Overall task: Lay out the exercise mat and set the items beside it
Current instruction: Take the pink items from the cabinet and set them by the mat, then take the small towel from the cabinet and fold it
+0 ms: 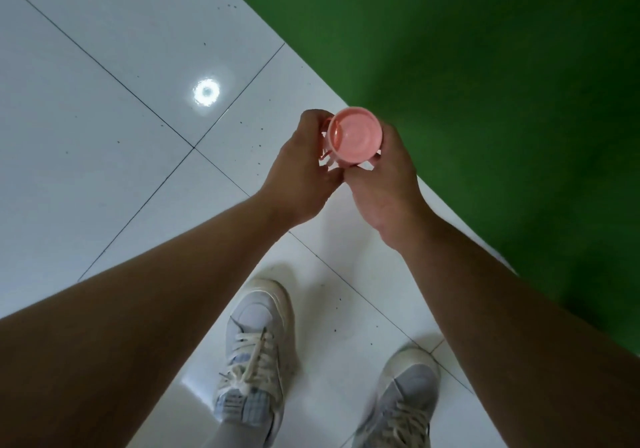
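A green exercise mat (485,83) lies flat on the white tiled floor and fills the upper right of the head view. I hold a pink bottle (355,135) upright in front of me, seen from above, so mostly its round pink lid shows. My left hand (304,170) grips its left side, where a pink strap or handle shows between the fingers. My right hand (388,184) wraps the right side of the bottle's body. The bottle hangs above the floor close to the mat's diagonal edge.
White floor tiles (104,118) with dark grout lines spread to the left, with a round ceiling-light reflection (206,92). My two feet in pale sneakers (256,354) stand on the tiles just left of the mat's edge.
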